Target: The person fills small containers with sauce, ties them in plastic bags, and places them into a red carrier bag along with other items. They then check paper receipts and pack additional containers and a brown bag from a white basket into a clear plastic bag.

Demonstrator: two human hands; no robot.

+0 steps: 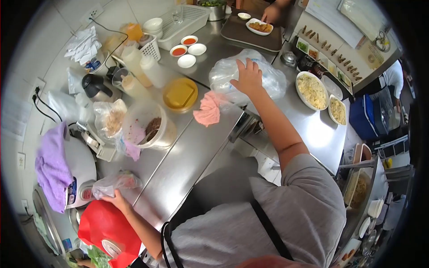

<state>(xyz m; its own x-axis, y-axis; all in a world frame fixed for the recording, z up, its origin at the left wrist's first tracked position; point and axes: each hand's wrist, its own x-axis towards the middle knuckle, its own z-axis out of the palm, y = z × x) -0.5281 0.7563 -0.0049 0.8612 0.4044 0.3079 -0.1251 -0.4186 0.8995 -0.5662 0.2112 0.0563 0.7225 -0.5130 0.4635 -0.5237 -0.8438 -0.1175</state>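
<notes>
Bright glare — warped, dark edges.

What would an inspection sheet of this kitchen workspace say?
Surface: shiny stainless-steel counter, visible seams.
Job's things: large clear plastic bag; smaller clear plastic bag.
Clutter: crumpled pink cloth, round yellow-lidded container.
Hands: right hand spread at the large bag; left hand at the smaller bag, grip unclear.
Cables: black cables plugged into wall outlets.
Surroundings: another person's hand beside a white dish of food on a brown tray.
</notes>
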